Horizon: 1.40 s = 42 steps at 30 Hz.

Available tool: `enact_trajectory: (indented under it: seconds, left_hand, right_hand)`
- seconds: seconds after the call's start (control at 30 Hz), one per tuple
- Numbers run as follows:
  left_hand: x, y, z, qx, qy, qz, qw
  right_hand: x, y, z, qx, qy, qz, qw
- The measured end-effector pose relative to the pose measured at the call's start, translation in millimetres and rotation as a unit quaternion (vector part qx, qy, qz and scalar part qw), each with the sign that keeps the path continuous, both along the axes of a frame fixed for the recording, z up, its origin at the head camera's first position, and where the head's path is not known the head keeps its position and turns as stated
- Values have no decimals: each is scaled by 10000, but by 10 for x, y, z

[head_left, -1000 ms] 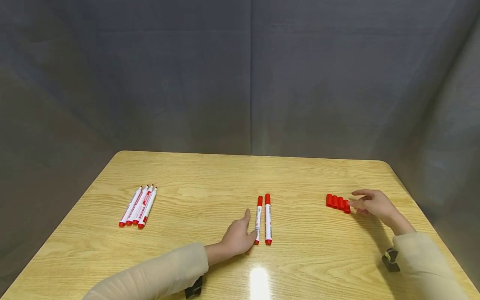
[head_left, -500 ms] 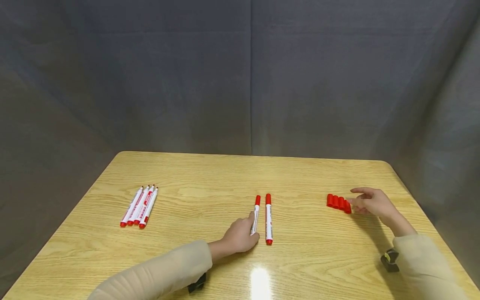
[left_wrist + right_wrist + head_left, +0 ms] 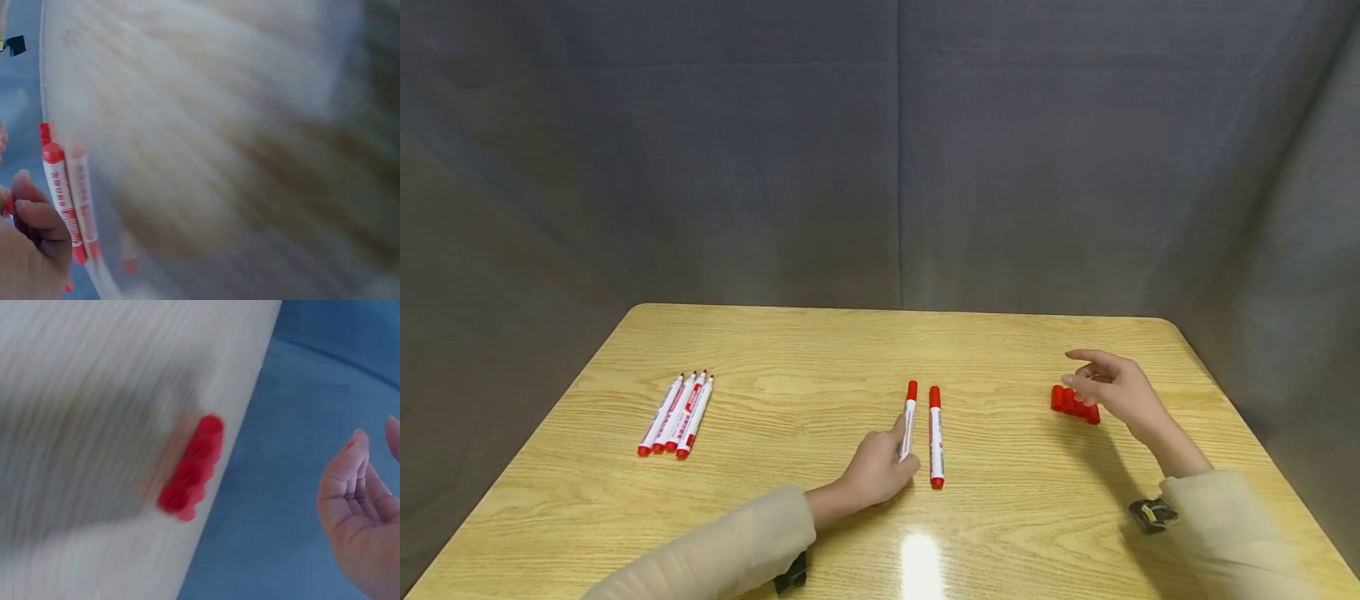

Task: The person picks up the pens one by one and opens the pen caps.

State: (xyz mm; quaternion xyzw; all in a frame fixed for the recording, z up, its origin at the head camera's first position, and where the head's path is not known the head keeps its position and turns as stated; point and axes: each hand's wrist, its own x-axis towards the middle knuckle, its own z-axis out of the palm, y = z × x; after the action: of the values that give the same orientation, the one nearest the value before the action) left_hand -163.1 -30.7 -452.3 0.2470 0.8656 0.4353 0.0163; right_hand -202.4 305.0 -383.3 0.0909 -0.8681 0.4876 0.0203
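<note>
My left hand (image 3: 874,471) grips a capped red-and-white marker (image 3: 909,423) between thumb and fingers, its red cap pointing away from me. In the left wrist view my left hand (image 3: 37,244) covers most of it. Just right of it lies a second capped marker (image 3: 936,442), which shows in the left wrist view beside its reflection. My right hand (image 3: 1123,396) hovers over a row of several red marker caps (image 3: 1070,402), fingers loosely bent and holding nothing. In the right wrist view these caps (image 3: 201,450) lie side by side, apart from the hand (image 3: 356,512).
Several uncapped markers (image 3: 687,410) lie side by side at the left of the wooden table (image 3: 775,358), tips facing away. A grey curtain (image 3: 760,167) hangs behind the table's far edge.
My left hand has taken hold of the left capped marker and shifted it slightly left, away from the other one. My right hand has lifted off the caps and moved a little left.
</note>
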Motion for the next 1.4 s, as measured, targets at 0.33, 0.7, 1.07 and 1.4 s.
enact_trajectory:
  seconds: [0.33,0.7,1.07,1.4]
  left_hand:
    - [50,51,190,765,-48,-85,9970]
    - [144,97,307,1174,123,-231,9927]
    - [204,120,322,1234,442,-552,9898]
    - [211,141,315,1339,750,-752,9853]
  right_hand:
    - [43,-345,130,-181,337,231,9990]
    - [4,-763,96,-472,1009,472,9927]
    - [13,-1166,102,-544,1056,565,9913]
    - [141,-1478,216,-820,991,753,9888]
